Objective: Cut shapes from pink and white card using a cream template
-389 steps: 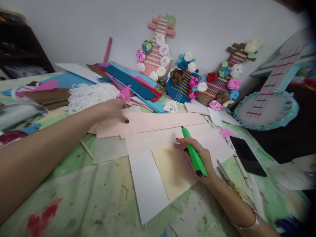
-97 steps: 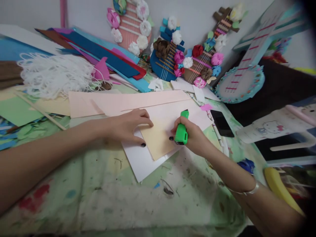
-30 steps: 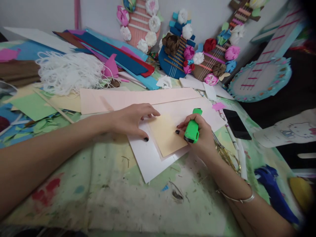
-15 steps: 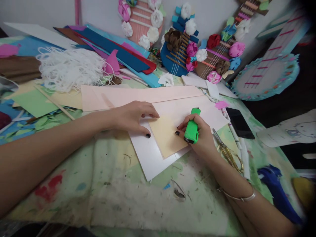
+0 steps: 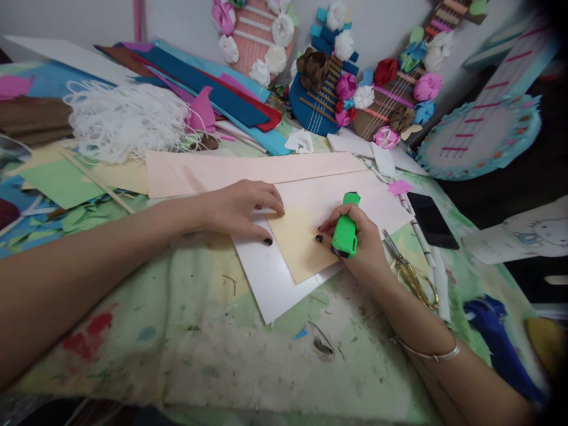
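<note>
My right hand (image 5: 361, 236) is closed around a chunky green utility knife (image 5: 344, 228) with black ends; its blade cannot be seen. Thumb and fingertips sit low over a cream paper piece (image 5: 302, 248). This piece lies on a white sheet (image 5: 266, 290), set in from the sheet's lower edges. My left hand (image 5: 246, 210) rests at the left edge of the cream piece, thumb and fingers spread apart, thumb on the white sheet. Behind both hands stretches a folded pale pink sheet (image 5: 248, 168).
Gold-handled scissors (image 5: 412, 275), a phone (image 5: 432, 220) and a blue tool (image 5: 501, 343) lie to the right. White cord (image 5: 126, 121) is heaped at the back left, near green paper (image 5: 62, 183). Decorated paper instruments (image 5: 317, 106) lean on the wall.
Both hands hold nearly the same places, the left thumb shifting only very slightly. The papers and the green knife look unmoved; the view has tilted a touch.
</note>
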Available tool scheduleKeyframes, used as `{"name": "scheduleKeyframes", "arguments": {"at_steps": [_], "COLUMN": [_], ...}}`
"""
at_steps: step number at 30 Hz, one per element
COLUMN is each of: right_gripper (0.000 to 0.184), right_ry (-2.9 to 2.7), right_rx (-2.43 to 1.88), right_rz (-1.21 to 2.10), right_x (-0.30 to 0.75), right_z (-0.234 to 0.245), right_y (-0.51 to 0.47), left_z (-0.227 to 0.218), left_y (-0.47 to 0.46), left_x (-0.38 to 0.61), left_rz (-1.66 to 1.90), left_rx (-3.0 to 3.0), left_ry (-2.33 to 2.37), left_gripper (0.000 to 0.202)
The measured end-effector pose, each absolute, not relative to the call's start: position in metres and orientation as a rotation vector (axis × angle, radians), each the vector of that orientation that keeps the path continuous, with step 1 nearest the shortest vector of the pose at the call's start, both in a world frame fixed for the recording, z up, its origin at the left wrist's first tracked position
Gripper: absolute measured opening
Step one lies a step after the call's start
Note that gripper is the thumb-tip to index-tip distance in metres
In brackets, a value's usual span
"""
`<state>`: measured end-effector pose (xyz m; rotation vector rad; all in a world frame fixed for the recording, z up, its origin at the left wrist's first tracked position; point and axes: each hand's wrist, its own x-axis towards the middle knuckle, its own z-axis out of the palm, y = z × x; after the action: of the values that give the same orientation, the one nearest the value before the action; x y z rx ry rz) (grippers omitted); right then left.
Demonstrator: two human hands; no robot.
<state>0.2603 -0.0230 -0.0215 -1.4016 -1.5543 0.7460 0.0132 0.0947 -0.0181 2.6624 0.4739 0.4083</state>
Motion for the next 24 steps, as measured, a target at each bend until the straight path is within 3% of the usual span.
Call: {"name": "scheduleKeyframes", "arguments": {"at_steps": [24], "right_gripper": [0.029], "right_ry": [-1.533], "right_rx": [-1.375], "right_rz": [0.787], "right_x": [0.2598], "right_z": [-0.0219], "right_y": [-0.0226], "left_z": [-0.0154], "left_y": [0.0919], "left_x": [0.0144], "left_rz": [0.415], "left_rx": [2.727], "left_ry": [0.404], "left_gripper": [0.027]}}
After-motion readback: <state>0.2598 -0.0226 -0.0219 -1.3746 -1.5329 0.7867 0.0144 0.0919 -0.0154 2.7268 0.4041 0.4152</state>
